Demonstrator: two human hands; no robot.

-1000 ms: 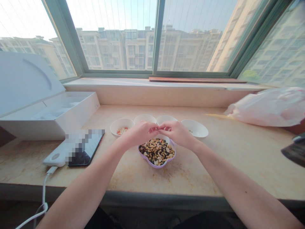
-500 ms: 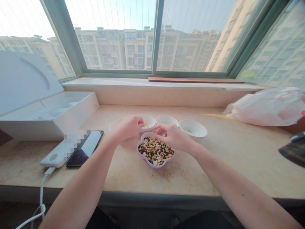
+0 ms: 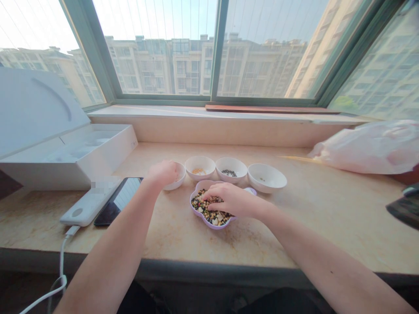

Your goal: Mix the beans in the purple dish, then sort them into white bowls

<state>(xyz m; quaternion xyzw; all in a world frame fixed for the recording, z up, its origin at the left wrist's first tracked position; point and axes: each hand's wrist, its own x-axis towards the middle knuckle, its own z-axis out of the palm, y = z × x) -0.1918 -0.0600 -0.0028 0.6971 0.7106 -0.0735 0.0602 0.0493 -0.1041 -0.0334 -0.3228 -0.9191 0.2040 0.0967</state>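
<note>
Mixed beans and seeds (image 3: 209, 207), dark, yellow and pale, heaped in a lilac scalloped dish (image 3: 206, 222) on the desk (image 3: 327, 226), straight ahead of the body. Right hand (image 3: 229, 199) over the dish, fingers curled down into the heap, fingertips buried: no telling whether closed on anything. Much of the heap blocked by that hand. Left hand (image 3: 162, 172) curled, knuckles up, at the leftmost white bowl (image 3: 179, 179), with grip and bowl contents both hidden behind it. Next along, a white bowl of orange-yellow grains (image 3: 199, 168), then a white bowl of dark seeds (image 3: 231, 169), then a white bowl with a few pale bits (image 3: 266, 178). Small white rim (image 3: 250, 190) just behind the dish, mostly covered, too little showing to name. To the left, a phone (image 3: 118, 203) beside a power bank (image 3: 88, 203), partly blurred out, with a white cable (image 3: 61, 261) dropping over the desk edge; farther left, an open white box (image 3: 81, 159). To the right, a crumpled pale pink plastic bag (image 3: 366, 148), and a dark object (image 3: 404, 207) cut off by the frame edge.
</note>
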